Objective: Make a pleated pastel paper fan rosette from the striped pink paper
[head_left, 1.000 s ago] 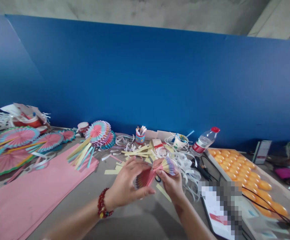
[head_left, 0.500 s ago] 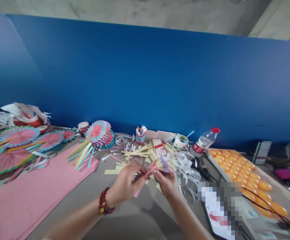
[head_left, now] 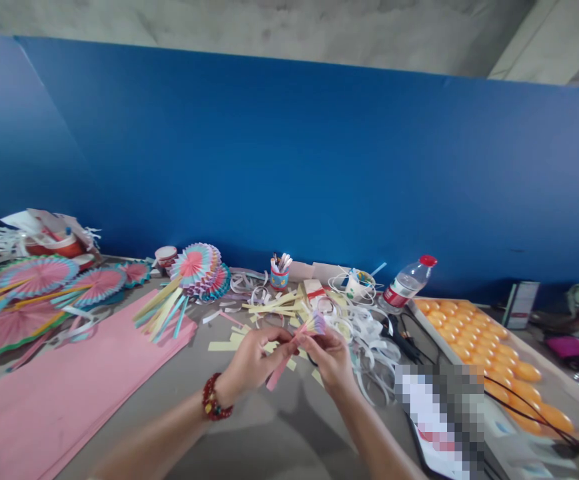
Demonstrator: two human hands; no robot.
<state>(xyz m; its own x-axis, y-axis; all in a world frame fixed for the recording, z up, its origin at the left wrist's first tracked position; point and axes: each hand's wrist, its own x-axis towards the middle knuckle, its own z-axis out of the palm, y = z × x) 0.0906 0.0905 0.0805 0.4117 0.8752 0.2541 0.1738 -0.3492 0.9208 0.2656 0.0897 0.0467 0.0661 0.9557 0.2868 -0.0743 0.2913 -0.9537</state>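
Between my two hands is a pleated paper fan [head_left: 314,325], pink toward one end and yellow and lilac at its spread edge. My left hand [head_left: 259,357] pinches the narrow pink end, with a flat pink tail [head_left: 278,375] sticking out below the fingers. My right hand [head_left: 332,357] closes round the folded part near its flared edge. A red bead bracelet [head_left: 216,397] circles my left wrist. Yellow paper strips [head_left: 224,346] lie on the table just beyond my hands, and curled white paper strips [head_left: 376,353] are heaped to the right.
Pink paper sheets [head_left: 69,393] and finished pleated rosettes [head_left: 196,267] lie left. Along the blue partition [head_left: 289,153] stand a pen cup [head_left: 280,277], a white cup [head_left: 358,287] and a plastic bottle [head_left: 409,285]. On the right are a tray of orange balls [head_left: 489,353], cables and a partly blurred phone [head_left: 434,433].
The fan's spread edge has drawn in and looks narrower, turned more upright. Both hands stay close together, with the right hand shifted slightly left.
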